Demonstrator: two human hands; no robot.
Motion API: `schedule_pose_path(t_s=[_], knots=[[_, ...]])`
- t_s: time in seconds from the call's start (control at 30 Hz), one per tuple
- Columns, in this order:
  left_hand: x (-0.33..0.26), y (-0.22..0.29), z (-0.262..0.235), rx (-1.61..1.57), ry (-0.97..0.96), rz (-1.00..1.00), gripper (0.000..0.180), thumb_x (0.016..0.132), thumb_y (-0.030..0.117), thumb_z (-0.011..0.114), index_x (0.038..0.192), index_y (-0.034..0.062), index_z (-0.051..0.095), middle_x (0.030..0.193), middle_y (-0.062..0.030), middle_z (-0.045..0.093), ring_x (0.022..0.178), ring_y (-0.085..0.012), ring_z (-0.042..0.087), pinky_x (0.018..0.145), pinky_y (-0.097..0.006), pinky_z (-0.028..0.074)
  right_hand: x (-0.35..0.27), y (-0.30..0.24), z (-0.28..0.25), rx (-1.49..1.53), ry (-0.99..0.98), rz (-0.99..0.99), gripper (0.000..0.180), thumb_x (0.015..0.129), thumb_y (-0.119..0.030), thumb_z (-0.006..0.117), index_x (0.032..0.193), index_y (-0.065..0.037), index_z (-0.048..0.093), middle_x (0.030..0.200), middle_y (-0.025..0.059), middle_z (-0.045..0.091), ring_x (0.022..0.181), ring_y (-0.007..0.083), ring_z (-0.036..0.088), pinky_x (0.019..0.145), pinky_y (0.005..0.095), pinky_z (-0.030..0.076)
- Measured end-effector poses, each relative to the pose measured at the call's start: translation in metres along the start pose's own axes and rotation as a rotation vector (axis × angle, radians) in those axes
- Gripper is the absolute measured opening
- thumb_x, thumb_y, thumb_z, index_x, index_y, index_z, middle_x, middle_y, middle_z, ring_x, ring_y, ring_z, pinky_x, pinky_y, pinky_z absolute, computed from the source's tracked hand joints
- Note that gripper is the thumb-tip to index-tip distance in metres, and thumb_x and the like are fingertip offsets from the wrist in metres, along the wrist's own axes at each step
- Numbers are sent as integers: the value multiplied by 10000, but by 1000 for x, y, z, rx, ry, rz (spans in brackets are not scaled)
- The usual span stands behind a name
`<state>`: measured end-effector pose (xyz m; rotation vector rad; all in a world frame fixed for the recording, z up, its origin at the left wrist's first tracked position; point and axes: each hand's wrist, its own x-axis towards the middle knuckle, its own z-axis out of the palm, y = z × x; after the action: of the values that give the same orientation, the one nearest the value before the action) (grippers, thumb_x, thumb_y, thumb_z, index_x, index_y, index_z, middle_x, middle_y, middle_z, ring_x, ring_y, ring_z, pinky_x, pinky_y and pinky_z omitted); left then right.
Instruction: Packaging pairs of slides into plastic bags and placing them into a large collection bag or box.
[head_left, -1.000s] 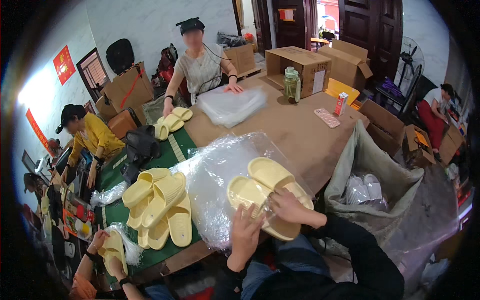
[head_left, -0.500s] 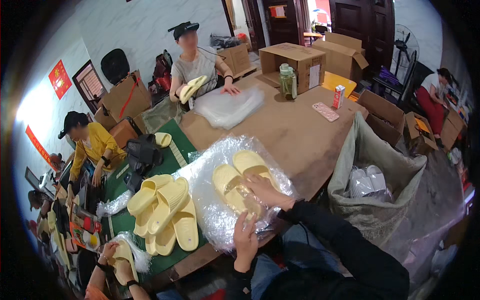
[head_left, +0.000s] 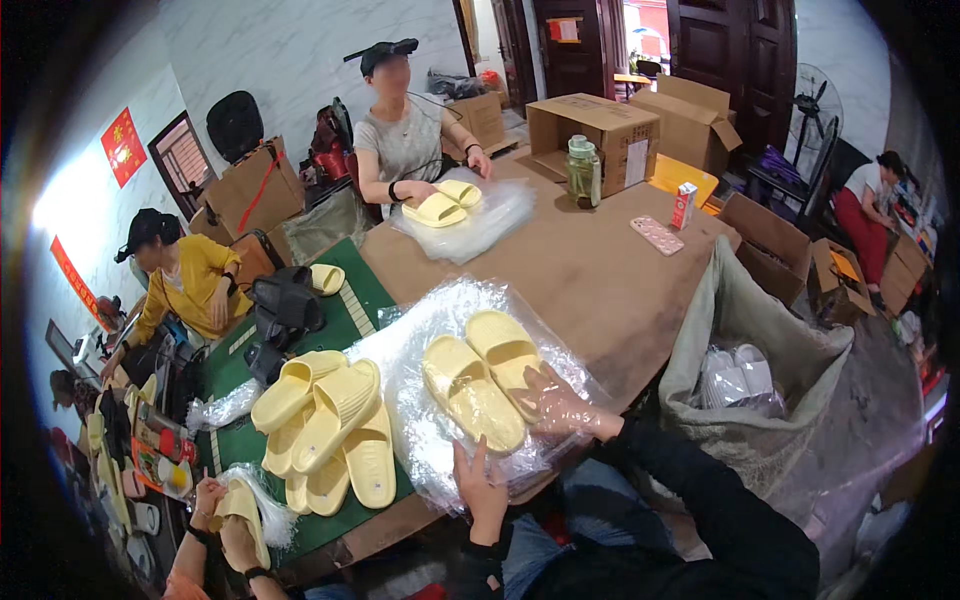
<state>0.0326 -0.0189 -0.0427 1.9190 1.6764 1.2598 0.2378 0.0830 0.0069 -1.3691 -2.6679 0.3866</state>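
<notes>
Two pale yellow slippers, the left slipper [head_left: 474,395] and the right slipper [head_left: 505,350], lie side by side in a clear plastic bag [head_left: 412,385] on more clear bags. My right hand [head_left: 562,405] has its fingers spread against the near end of the right slipper, with clear film over the hand and wrist. My left hand [head_left: 482,488] is at the bag's near edge, just below the left slipper's heel, fingers stretched upward. A pile of yellow slippers [head_left: 335,430] rests to the left on a green mat [head_left: 355,280].
Across the brown table [head_left: 560,265], a co-worker [head_left: 405,140] handles yellow slippers over clear bags. A green bottle [head_left: 582,172], carton box [head_left: 610,125], pink phone [head_left: 656,236] and drink carton [head_left: 684,205] stand beyond. At right, a woven sack [head_left: 690,300] holds bagged white slippers [head_left: 735,375].
My right hand has moved right and down, off the middle of the pair to the right slipper's near end. My left hand has lowered slightly. The co-worker opposite has set slippers down on the bags.
</notes>
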Motion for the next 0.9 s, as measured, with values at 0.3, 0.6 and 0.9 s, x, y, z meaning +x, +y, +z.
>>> schedule_pose_path(t_s=[0.3, 0.6, 0.9], knots=[[0, -1, 4, 1, -49, -23, 508, 787, 59, 581, 1293, 73, 538, 1392, -314, 359, 1276, -449, 361, 1070, -460, 286, -4, -23, 3, 87, 373, 152, 306, 727, -247, 668, 980, -78, 630, 1043, 155, 605, 1034, 376, 533, 823, 439, 448], [-6, -1, 5, 154, -42, 12, 533, 791, 101, 608, 1304, 6, 495, 1326, -267, 427, 1252, -391, 406, 1039, -434, 346, 1, -26, 94, 365, 478, -81, 305, 865, -354, 530, 866, -73, 647, 816, 185, 634, 787, 368, 608, 745, 455, 485], [-1, -6, 1, 9, -34, 130, 493, 826, 81, 544, 1296, -53, 484, 1318, -359, 412, 1230, -512, 368, 1047, -517, 296, -4, -46, 104, 308, 533, -25, 211, 851, -265, 566, 928, -83, 641, 780, 192, 633, 697, 354, 632, 603, 461, 521]])
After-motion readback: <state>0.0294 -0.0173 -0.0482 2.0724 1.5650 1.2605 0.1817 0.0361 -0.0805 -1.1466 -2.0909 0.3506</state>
